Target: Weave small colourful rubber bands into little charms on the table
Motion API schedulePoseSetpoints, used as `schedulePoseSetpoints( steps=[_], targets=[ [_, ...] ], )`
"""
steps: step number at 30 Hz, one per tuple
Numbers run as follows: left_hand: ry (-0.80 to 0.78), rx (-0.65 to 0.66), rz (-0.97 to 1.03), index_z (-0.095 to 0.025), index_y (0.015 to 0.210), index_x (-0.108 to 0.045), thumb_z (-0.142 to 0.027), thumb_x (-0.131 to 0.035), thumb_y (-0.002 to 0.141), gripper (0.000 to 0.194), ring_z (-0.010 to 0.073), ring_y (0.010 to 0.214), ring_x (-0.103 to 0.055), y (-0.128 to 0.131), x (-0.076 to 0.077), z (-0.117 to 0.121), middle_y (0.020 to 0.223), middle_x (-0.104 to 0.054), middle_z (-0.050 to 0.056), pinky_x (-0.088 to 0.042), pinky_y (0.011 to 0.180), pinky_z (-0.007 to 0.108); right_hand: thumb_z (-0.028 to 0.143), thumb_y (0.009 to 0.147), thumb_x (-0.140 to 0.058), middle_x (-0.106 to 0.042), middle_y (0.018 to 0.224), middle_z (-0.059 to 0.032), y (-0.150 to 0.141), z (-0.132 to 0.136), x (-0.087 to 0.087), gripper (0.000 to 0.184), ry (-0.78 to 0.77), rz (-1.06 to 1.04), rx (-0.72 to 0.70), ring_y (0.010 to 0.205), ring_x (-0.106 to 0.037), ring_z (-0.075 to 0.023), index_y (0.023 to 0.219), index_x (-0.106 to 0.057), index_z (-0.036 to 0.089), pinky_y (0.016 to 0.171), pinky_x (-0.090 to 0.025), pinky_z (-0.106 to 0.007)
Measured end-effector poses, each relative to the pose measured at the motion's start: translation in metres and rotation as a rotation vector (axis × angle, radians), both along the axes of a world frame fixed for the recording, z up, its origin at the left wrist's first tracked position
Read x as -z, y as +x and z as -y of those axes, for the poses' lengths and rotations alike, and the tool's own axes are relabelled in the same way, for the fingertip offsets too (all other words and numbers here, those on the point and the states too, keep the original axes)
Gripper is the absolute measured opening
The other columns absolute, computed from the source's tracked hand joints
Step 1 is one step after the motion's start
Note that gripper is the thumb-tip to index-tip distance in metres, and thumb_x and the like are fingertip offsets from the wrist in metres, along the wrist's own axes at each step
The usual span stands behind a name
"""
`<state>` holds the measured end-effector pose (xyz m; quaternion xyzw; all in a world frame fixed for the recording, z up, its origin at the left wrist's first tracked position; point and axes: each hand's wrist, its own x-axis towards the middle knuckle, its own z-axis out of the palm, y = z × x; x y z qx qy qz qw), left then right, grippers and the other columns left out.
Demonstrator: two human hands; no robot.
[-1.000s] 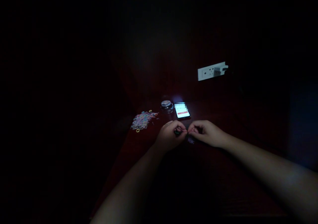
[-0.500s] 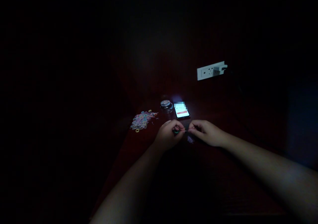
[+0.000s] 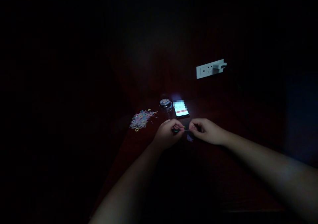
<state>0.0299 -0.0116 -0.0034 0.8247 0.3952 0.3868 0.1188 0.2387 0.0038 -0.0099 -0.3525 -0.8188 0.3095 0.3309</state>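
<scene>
Between the pinched fingertips of both hands a thin pale rubber band (image 3: 186, 130) is drawn out in a short line. My left hand (image 3: 169, 133) grips its left end, with thumb and forefinger closed. Something small and green (image 3: 176, 131) shows inside the curl of the left fingers; its kind is too dim to make out. My right hand (image 3: 207, 131) pinches the other end, its remaining fingers curled in. Just below the fingertips lies a little heap of purple rubber bands (image 3: 189, 138) on the dark red table (image 3: 139, 147).
A loose pile of multicoloured rubber bands (image 3: 142, 119) lies to the left. Behind the hands stand a small clear lidded jar (image 3: 165, 105) and a lit phone (image 3: 181, 110). A white wall socket (image 3: 210, 69) with a plug is at the back right. The surroundings are very dark.
My fingertips have moved slightly apart, and more of the rubber band shows between them. The whole view has shifted a little; the other things stay in place.
</scene>
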Motion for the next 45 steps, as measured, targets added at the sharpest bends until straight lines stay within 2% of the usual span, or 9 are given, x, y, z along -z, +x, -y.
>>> schedulePoseSetpoints(
  steps=[3, 7, 10, 16, 28, 37, 45],
  targets=[
    [-0.009, 0.03, -0.009, -0.019, 0.086, -0.062, -0.015, -0.063, 0.077, 0.01, 0.0127, 0.079, -0.061, -0.0012, -0.0002, 0.0001, 0.086, -0.068, 0.001, -0.049, 0.072, 0.024, 0.025, 0.077, -0.057, -0.058, 0.066, -0.0005, 0.0025, -0.0015, 0.0005, 0.01, 0.008, 0.029, -0.012, 0.059, -0.048, -0.0107, 0.076, -0.058, 0.016, 0.053, -0.037, -0.021],
    [-0.044, 0.097, -0.033, -0.02, 0.094, -0.062, -0.007, -0.06, 0.075, 0.024, 0.0134, 0.085, -0.063, -0.003, 0.0014, -0.0017, 0.091, -0.07, 0.001, -0.051, 0.078, 0.026, 0.021, 0.073, -0.055, -0.059, 0.065, 0.0005, 0.0061, -0.0039, 0.0023, 0.006, 0.033, 0.129, -0.041, 0.057, -0.048, -0.0107, 0.071, -0.058, 0.017, 0.053, -0.036, -0.022],
    [-0.058, 0.116, -0.069, -0.02, 0.096, -0.062, -0.005, -0.06, 0.073, 0.028, 0.0138, 0.085, -0.064, -0.0036, 0.002, -0.0027, 0.091, -0.071, 0.001, -0.051, 0.08, 0.028, 0.018, 0.07, -0.055, -0.058, 0.063, 0.0013, 0.0078, -0.005, 0.0032, 0.004, 0.047, 0.177, -0.033, 0.056, -0.049, -0.0107, 0.067, -0.057, 0.018, 0.053, -0.035, -0.022],
    [-0.046, 0.131, -0.092, -0.02, 0.094, -0.063, -0.006, -0.06, 0.074, 0.024, 0.0136, 0.083, -0.064, -0.0037, 0.0014, -0.0027, 0.09, -0.072, 0.001, -0.05, 0.077, 0.027, 0.02, 0.071, -0.054, -0.058, 0.061, 0.0016, 0.009, -0.006, 0.0016, 0.006, 0.107, 0.256, -0.009, 0.055, -0.049, -0.011, 0.065, -0.056, 0.019, 0.053, -0.034, -0.023],
    [-0.064, 0.138, -0.118, -0.02, 0.093, -0.064, -0.01, -0.063, 0.075, 0.02, 0.0141, 0.08, -0.064, -0.0048, 0.0049, -0.0047, 0.089, -0.072, 0.003, -0.051, 0.074, 0.027, 0.022, 0.073, -0.055, -0.059, 0.06, 0.0012, 0.008, -0.0013, -0.0051, 0.009, 0.173, 0.274, 0.039, 0.054, -0.05, -0.0114, 0.064, -0.054, 0.02, 0.054, -0.034, -0.024],
    [-0.073, 0.14, -0.123, -0.019, 0.093, -0.064, -0.011, -0.062, 0.076, 0.02, 0.0134, 0.08, -0.063, -0.0049, 0.0054, -0.0057, 0.088, -0.072, 0.002, -0.05, 0.073, 0.025, 0.023, 0.075, -0.055, -0.06, 0.06, 0.0015, 0.0062, -0.0009, -0.0023, 0.011, 0.191, 0.28, 0.012, 0.053, -0.05, -0.0107, 0.065, -0.055, 0.02, 0.053, -0.033, -0.024],
    [-0.053, 0.1, -0.12, -0.02, 0.091, -0.065, -0.014, -0.061, 0.077, 0.016, 0.0134, 0.08, -0.062, -0.0027, 0.0024, -0.0042, 0.088, -0.071, 0.001, -0.05, 0.074, 0.026, 0.025, 0.076, -0.057, -0.061, 0.062, 0.0022, 0.0036, 0.0029, -0.0034, 0.013, 0.217, 0.332, -0.011, 0.056, -0.052, -0.0113, 0.065, -0.055, 0.02, 0.061, -0.034, -0.026]
  ],
)
